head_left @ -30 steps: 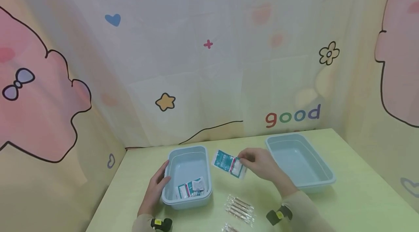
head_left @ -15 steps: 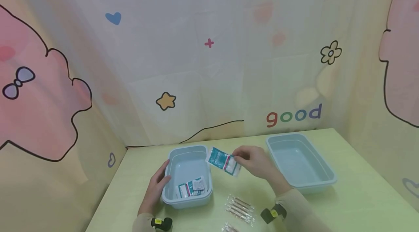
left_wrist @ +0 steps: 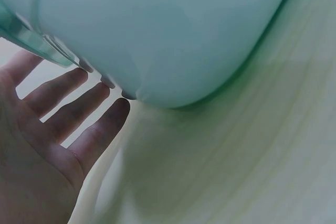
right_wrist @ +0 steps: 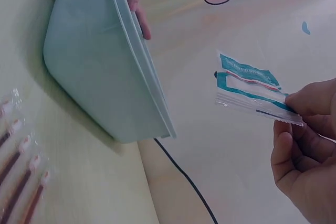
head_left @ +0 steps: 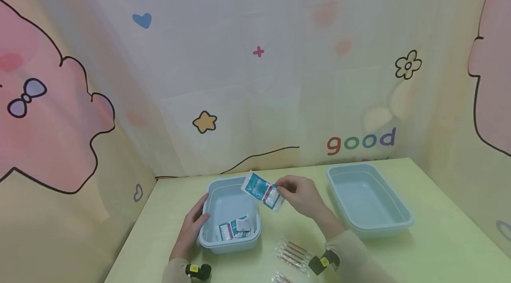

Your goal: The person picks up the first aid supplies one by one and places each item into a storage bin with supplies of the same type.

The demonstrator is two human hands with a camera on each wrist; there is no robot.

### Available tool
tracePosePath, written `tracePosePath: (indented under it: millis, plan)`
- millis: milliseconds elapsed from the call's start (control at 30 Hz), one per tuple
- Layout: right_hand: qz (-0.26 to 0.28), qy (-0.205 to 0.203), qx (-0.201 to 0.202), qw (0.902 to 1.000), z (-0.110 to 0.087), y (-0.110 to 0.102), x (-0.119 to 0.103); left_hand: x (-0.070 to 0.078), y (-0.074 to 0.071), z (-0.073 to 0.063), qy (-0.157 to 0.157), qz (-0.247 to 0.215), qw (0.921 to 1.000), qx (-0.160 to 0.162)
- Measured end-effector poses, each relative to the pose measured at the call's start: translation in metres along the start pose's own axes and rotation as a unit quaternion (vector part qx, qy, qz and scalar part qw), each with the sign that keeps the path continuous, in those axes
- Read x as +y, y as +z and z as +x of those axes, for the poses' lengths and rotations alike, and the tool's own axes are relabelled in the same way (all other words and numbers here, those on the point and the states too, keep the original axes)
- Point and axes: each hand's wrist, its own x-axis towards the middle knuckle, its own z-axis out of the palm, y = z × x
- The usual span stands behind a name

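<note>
My right hand pinches a flat teal-and-white sachet with a pink stripe between thumb and fingers. In the head view the sachet overlaps the right rim of the left light-blue basin; the right wrist view shows it held up, apart from the basin wall. Similar sachets lie at the near end inside this basin. My left hand holds the basin's left side, its thumb at the rim. In the left wrist view, its fingers reach the outer wall.
A second light-blue basin stands at the back right of the yellow-green table. Clear-wrapped brown sticks lie in a row in front, with more wrapped sticks at the bottom edge. A printed curtain rises behind the table.
My right hand has moved left with the sachet, bringing it from between the basins to the left basin's right rim. The left hand stays on the basin.
</note>
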Motion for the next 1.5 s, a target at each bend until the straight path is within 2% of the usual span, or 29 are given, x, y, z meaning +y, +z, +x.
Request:
tracePosePath:
  millis: [200,733,1067,1333,1500]
  plan:
    - [0.014,0.008,0.006,0.9999,0.003,0.007,-0.006,-0.001,0.0,0.001,0.005,0.0,1.0,-0.003]
    - [0.018,-0.007,-0.004,0.9998,0.009,0.017,-0.013,-0.001,0.0,0.002,0.009,0.012,0.9999,0.001]
    - [0.029,0.004,-0.002,0.9996,0.014,0.027,-0.021,0.002,0.0,0.003,0.013,0.017,0.9998,0.004]
    - [0.03,0.002,-0.01,0.9995,0.013,0.035,-0.023,0.006,0.001,0.001,0.005,0.018,0.9998,-0.001]
    - [0.031,-0.004,-0.015,0.9994,0.013,0.041,-0.021,0.001,0.0,0.001,0.0,0.018,0.9998,0.003]
